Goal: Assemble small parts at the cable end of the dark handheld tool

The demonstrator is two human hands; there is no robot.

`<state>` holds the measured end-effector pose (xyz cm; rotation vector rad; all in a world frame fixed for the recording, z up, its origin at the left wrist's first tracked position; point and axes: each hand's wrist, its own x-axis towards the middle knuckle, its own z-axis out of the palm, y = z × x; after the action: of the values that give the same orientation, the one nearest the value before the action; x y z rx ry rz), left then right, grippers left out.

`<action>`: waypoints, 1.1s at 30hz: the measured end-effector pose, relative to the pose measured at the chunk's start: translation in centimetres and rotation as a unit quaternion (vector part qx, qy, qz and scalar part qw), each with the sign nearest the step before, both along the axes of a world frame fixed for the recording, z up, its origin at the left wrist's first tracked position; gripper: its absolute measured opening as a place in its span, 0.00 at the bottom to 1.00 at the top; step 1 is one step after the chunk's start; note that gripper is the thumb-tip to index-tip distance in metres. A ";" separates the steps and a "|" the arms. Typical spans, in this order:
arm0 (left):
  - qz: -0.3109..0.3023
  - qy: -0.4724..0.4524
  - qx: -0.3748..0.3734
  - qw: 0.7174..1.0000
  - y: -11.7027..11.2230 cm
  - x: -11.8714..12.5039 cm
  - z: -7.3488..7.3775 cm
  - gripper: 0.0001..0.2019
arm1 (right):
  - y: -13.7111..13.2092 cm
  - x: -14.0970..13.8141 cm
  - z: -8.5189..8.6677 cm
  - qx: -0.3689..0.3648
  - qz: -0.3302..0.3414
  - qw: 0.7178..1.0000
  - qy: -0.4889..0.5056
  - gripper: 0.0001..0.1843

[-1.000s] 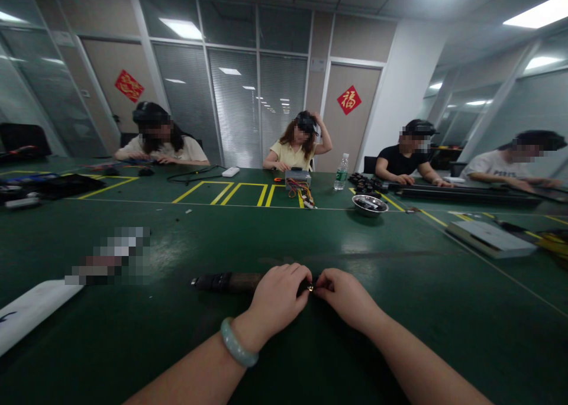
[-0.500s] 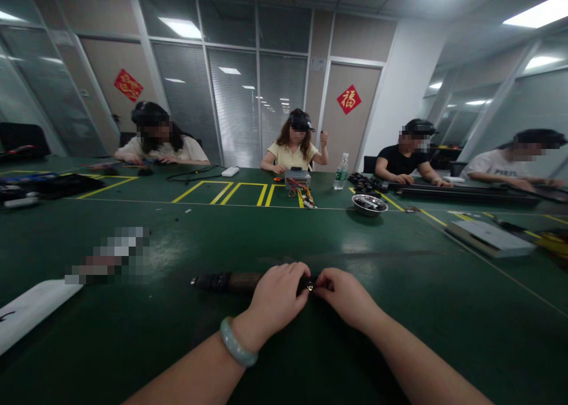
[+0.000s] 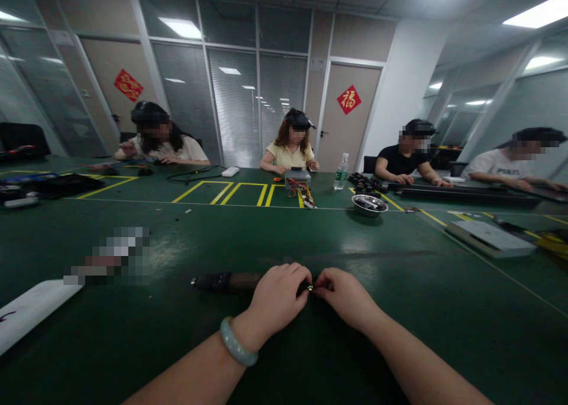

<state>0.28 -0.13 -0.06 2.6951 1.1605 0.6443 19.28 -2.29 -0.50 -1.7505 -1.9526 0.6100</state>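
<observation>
A long dark cylindrical tool (image 3: pixel 239 282) lies across the green table in front of me, with a brownish middle and a small silver tip at its left end. My left hand (image 3: pixel 280 290) is wrapped over its right part and hides that stretch. Just beyond these fingers, a small shiny brass-coloured piece (image 3: pixel 310 287) shows at the tool's right end. The fingertips of my right hand (image 3: pixel 339 290) are pinched together right beside this piece. Whatever lies between them is too small or hidden to make out.
On the left lies a white long object (image 3: pixel 39 307), partly pixelated. Farther off stand a metal bowl (image 3: pixel 370 211) with dark parts, a water bottle (image 3: pixel 341 174) and a grey box (image 3: pixel 297 174) with coloured wires. A flat white box (image 3: pixel 490 239) is at right. Several people sit across the table.
Both my hands and the tool stay almost in place. Across the table, the middle person's raised hand has come down, and the person at left has lifted a hand.
</observation>
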 end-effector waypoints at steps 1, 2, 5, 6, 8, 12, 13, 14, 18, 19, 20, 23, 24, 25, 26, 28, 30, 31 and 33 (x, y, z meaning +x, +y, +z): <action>0.005 0.000 0.000 1.000 0.0 0.0 0.1 0.08 | 0.0 0.0 0.1 0.000 0.000 1.000 0.000 0.03; 0.011 0.000 0.001 1.000 -0.1 0.0 0.1 0.08 | 0.0 0.0 0.1 0.001 0.000 1.000 -0.001 0.03; 0.015 0.008 0.003 1.000 -0.2 0.0 0.4 0.08 | -0.1 -0.1 0.2 0.010 0.000 1.000 -0.007 0.03; 0.011 0.012 0.003 1.000 -0.2 0.0 0.4 0.07 | 0.0 -0.1 0.3 0.014 -0.001 1.000 -0.009 0.03; 0.003 0.016 0.004 1.000 -0.2 0.0 0.5 0.06 | 0.0 -0.2 0.3 0.019 0.000 1.000 -0.008 0.04; -0.002 0.011 0.007 1.000 -0.1 0.0 0.3 0.06 | 0.0 -0.3 0.2 0.022 0.001 1.000 -0.004 0.04; -0.002 0.010 0.009 1.000 -0.1 -0.1 0.2 0.06 | -0.1 -0.3 0.2 0.023 0.003 1.000 -0.003 0.04; -0.003 0.010 0.010 1.000 0.0 -0.1 0.2 0.05 | -0.1 -0.3 0.2 0.023 0.004 1.000 -0.003 0.04; -0.006 0.007 0.017 1.000 -0.1 -0.2 0.2 0.04 | -0.1 -0.5 0.2 0.020 0.009 1.000 -0.004 0.05; -0.007 0.008 0.017 1.000 -0.1 -0.2 0.2 0.04 | -0.1 -0.5 0.3 0.021 0.009 1.000 -0.006 0.05; -0.007 0.010 0.017 1.000 -0.1 -0.2 0.2 0.04 | -0.1 -0.5 0.3 0.022 0.007 1.000 -0.009 0.05; -0.007 0.017 0.016 1.000 0.0 -0.3 0.2 0.04 | -0.1 -0.6 0.3 0.022 0.006 1.000 -0.011 0.05; -0.008 0.018 0.016 1.000 0.0 -0.3 0.2 0.04 | -0.1 -0.6 0.3 0.022 0.007 1.000 -0.009 0.05; -0.007 0.019 0.017 1.000 0.0 -0.3 0.1 0.04 | -0.1 -0.6 0.3 0.022 0.008 1.000 -0.008 0.05; -0.008 0.020 0.017 1.000 0.0 -0.3 0.1 0.03 | 0.0 -0.6 0.3 0.021 0.008 1.000 -0.007 0.05; -0.008 0.022 0.016 1.000 0.1 -0.3 0.1 0.03 | 0.0 -0.7 0.3 0.018 0.006 1.000 -0.010 0.05; -0.006 0.025 0.014 1.000 0.1 -0.3 0.1 0.03 | 0.0 -0.7 0.3 0.015 0.002 1.000 -0.014 0.05; -0.005 0.026 0.014 1.000 0.1 -0.3 0.1 0.03 | 0.0 -0.8 0.4 0.015 -0.001 1.000 -0.013 0.06; -0.004 0.026 0.014 1.000 0.1 -0.2 0.1 0.03 | 0.0 -0.9 0.4 0.013 -0.005 1.000 -0.011 0.06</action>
<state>0.04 -0.05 0.00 2.7541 1.1600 0.5975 18.42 -2.31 -0.14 -1.7562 -1.9565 0.5614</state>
